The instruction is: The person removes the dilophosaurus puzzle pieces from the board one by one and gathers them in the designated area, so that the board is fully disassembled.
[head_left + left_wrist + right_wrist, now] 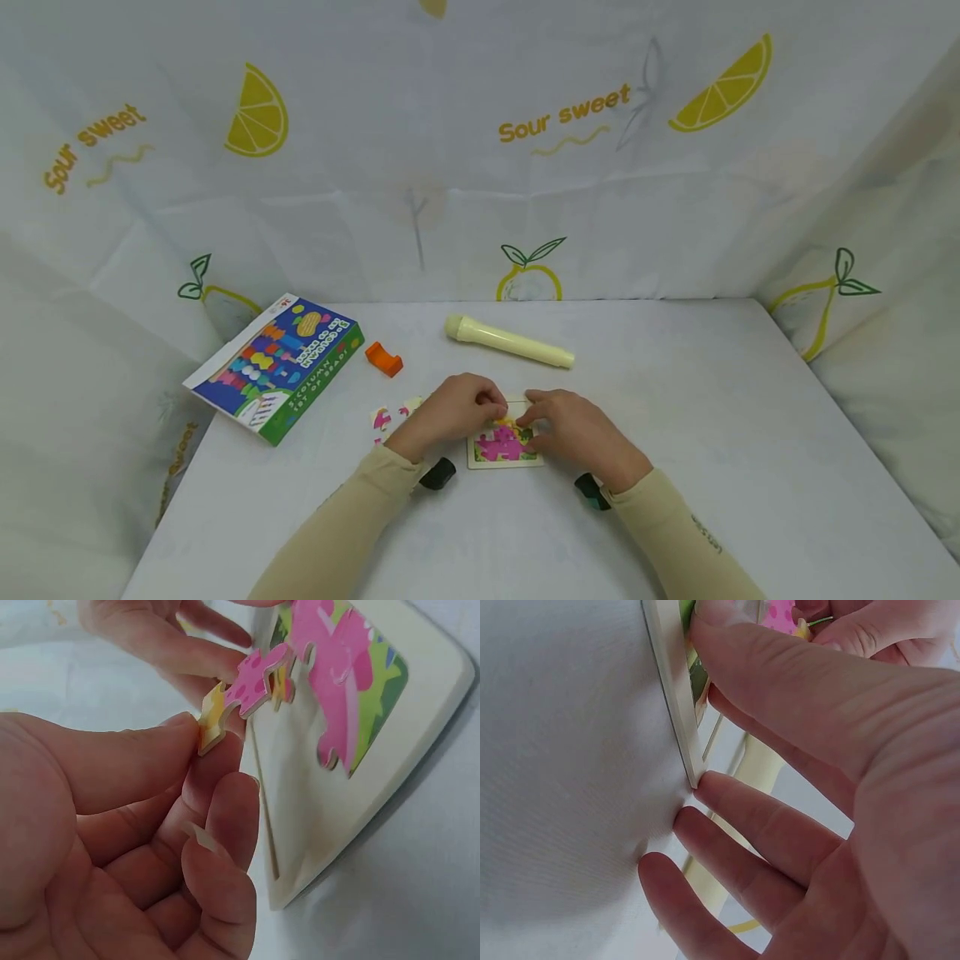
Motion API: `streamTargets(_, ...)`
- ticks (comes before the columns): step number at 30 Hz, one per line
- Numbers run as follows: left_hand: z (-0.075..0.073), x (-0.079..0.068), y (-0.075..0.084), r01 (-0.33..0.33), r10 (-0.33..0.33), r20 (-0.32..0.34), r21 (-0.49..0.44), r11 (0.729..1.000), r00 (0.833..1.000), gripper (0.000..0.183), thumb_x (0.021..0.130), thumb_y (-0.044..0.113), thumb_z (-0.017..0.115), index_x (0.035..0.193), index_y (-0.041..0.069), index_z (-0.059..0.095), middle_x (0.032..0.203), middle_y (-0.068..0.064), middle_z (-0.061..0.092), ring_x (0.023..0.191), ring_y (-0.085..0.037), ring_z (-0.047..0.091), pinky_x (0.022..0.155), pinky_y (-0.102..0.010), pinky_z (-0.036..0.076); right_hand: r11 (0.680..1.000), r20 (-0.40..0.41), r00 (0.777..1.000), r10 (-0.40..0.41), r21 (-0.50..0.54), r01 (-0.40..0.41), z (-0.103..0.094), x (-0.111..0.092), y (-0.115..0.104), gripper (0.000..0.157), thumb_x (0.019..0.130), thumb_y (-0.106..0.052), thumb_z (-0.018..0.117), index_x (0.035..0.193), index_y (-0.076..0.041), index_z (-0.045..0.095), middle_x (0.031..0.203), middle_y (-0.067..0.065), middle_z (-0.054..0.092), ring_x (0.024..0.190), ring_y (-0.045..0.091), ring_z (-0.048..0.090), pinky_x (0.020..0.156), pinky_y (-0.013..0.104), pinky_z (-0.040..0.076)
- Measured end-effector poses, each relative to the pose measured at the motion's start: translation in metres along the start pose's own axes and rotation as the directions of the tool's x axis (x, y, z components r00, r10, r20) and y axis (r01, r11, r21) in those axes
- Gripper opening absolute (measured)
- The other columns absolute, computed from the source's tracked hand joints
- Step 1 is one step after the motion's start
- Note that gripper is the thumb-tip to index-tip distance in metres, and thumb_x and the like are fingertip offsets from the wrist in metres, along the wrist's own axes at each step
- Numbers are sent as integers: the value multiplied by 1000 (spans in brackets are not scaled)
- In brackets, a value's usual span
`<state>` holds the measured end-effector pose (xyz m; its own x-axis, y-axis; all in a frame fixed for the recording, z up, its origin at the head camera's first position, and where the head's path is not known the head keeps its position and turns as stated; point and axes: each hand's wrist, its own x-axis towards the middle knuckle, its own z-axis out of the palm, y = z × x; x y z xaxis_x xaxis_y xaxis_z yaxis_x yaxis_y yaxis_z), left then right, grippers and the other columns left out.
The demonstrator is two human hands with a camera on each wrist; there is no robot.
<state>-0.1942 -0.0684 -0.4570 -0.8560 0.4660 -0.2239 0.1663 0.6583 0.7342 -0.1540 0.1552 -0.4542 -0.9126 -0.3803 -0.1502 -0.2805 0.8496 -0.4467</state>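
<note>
My left hand (459, 407) pinches a pink and yellow jigsaw piece (251, 684) between thumb and forefinger, tilted above the bare part of the puzzle tray (506, 465). In the left wrist view, pink and green pieces (341, 682) lie fitted in one part of that tray. At the tray's right side is my right hand (576, 427). Its thumb (742, 645) lies over the fitted pieces, and another fingertip touches the tray's corner, with the lower fingers extended onto the tabletop. Loose jigsaw pieces (381, 418) lie left of the tray, partly hidden by my left wrist.
A blue and green toy-bead box (300, 358) lies at the back left. Beside it stands an orange block (384, 360). Behind the tray lies a pale yellow microphone-shaped tube (513, 342). Printed cloth (420, 208) hangs along the table's far edge.
</note>
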Motion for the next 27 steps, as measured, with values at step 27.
streamTargets(27, -56, -67, -65, 198, -199, -142, -21, 980, 970, 8, 103, 22, 74, 99, 17, 77, 87, 1, 69, 79, -17, 61, 72, -31, 52, 999, 24, 1000, 20, 34, -21, -1, 0, 2, 28, 85, -22, 93, 112, -22, 86, 154, 9, 65, 146, 37, 58, 119, 57, 47)
